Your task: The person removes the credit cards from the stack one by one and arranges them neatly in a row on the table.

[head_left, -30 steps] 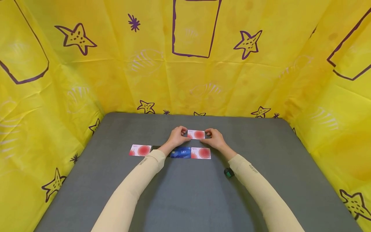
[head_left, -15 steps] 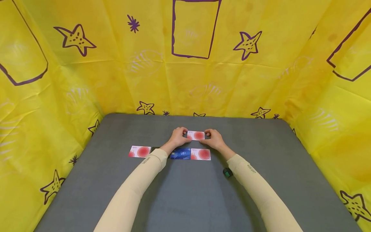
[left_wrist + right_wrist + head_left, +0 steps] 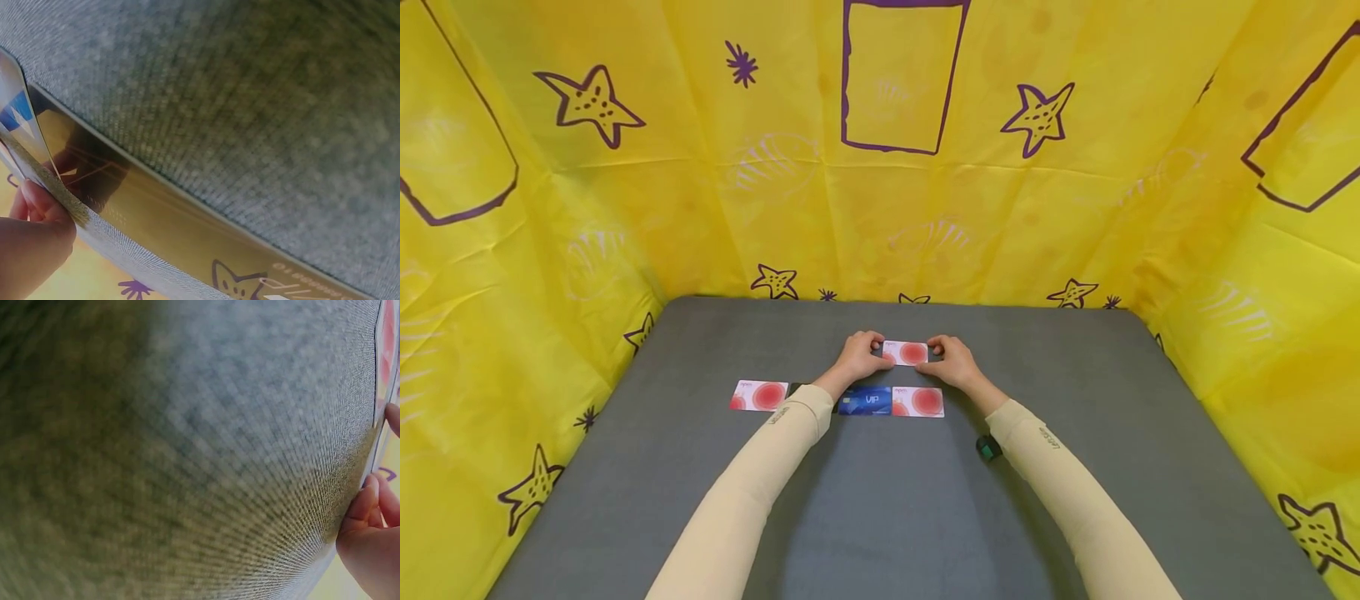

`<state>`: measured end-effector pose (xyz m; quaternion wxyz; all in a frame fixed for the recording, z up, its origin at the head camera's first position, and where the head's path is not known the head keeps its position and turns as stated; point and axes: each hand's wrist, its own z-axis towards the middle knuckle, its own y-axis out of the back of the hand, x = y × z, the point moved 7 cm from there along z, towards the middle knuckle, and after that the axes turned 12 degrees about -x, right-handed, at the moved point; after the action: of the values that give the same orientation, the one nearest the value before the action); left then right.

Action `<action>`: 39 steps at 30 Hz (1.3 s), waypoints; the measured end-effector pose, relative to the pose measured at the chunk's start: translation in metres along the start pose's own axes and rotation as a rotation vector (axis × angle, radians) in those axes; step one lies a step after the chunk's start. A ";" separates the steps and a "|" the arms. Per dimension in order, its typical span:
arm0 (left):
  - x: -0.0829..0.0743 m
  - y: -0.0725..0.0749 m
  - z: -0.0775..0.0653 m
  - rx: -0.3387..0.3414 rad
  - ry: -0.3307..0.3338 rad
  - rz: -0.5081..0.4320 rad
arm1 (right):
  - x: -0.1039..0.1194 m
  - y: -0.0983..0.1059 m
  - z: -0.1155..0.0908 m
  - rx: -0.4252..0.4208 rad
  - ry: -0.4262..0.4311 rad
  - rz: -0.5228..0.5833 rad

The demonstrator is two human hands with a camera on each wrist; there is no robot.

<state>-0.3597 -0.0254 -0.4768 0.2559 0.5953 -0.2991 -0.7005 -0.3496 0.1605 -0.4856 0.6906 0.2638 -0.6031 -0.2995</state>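
Observation:
A white card with red circles [image 3: 906,352] lies toward the back of the grey table. My left hand [image 3: 859,357] holds its left end, thumb at the near corner and forefinger at the far one. At the right end, my right hand [image 3: 957,360] grips the card in the same way. Nearer to me runs a row of cards: a white-and-red card [image 3: 759,395], a black card [image 3: 797,387] mostly hidden by my left wrist, a blue VIP card [image 3: 867,401] and another white-and-red card [image 3: 918,402]. The left wrist view shows the black card [image 3: 175,212] as a glossy, reflecting strip.
The grey table [image 3: 880,517] ends at a yellow cloth backdrop [image 3: 880,217] with purple starfish drawings, which also rises on both sides. A small black-and-green device [image 3: 988,448] shows beside my right sleeve [image 3: 1037,450].
Both hands keep their hold on the far card, and the cards stay in place. The whole head view has shifted very slightly downward.

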 end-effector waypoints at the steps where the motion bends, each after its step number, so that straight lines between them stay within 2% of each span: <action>1: 0.001 0.000 0.000 0.000 0.004 -0.003 | 0.000 0.000 0.000 0.002 -0.004 0.001; 9: 0.002 -0.002 0.001 -0.011 0.008 -0.019 | -0.001 -0.001 0.001 -0.002 -0.011 0.013; 19: 0.001 -0.002 0.000 -0.039 -0.008 -0.022 | 0.004 0.001 -0.001 -0.033 0.026 0.051; 32: 0.000 -0.002 -0.002 -0.060 -0.010 -0.029 | 0.010 0.001 -0.002 -0.056 0.106 0.041; 39: -0.001 -0.003 -0.002 -0.066 -0.019 -0.025 | 0.009 0.001 -0.001 -0.064 0.107 0.060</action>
<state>-0.3571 -0.0226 -0.4783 0.2639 0.5833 -0.2709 -0.7188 -0.3474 0.1546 -0.4786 0.7387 0.2391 -0.5631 -0.2831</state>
